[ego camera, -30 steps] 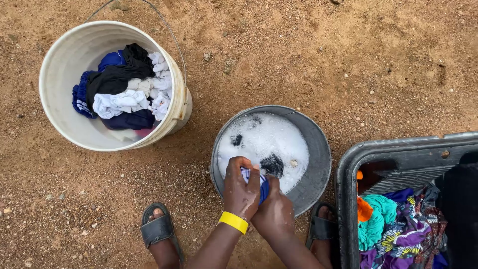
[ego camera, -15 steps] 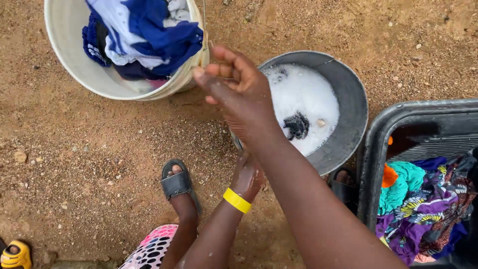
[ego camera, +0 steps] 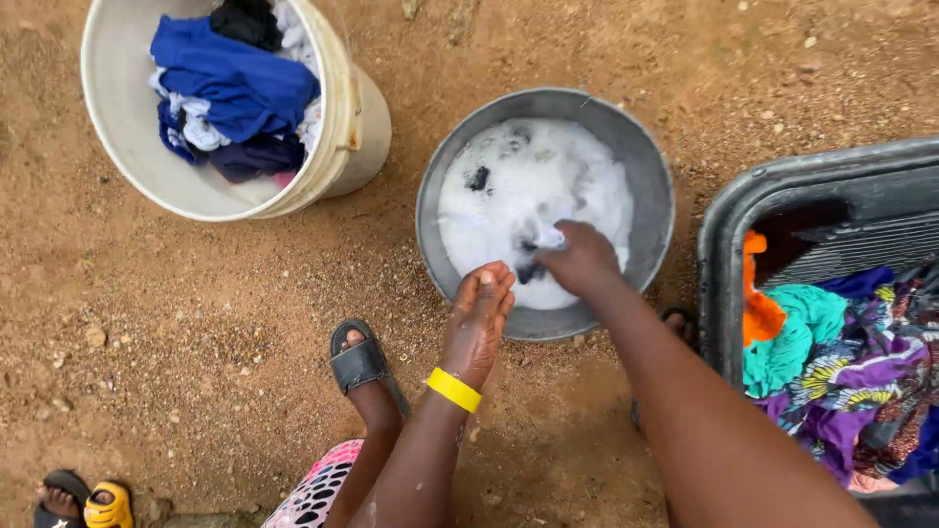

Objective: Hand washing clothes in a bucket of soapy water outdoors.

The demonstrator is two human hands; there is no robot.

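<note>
A grey metal basin [ego camera: 653,210] full of white suds stands on the sandy ground in front of me. My right hand [ego camera: 584,260] reaches into the foam, its fingers closed on a wet dark and white cloth [ego camera: 535,256]. My left hand [ego camera: 479,318], with a yellow wristband [ego camera: 453,389], rests at the basin's near rim with its fingers stretched out and nothing in it. Another dark bit of cloth [ego camera: 478,178] shows through the suds at the far side.
A white bucket [ego camera: 112,156] at the upper left holds blue, white and black clothes. A black plastic crate [ego camera: 722,235] at the right holds colourful clothes. My foot in a black sandal [ego camera: 362,362] is near the basin. Another person's feet [ego camera: 83,501] are at the bottom left.
The blue and white cloth that both hands held over the basin now lies in the white bucket. My right hand has swung back from the bucket into the suds and taken another cloth.
</note>
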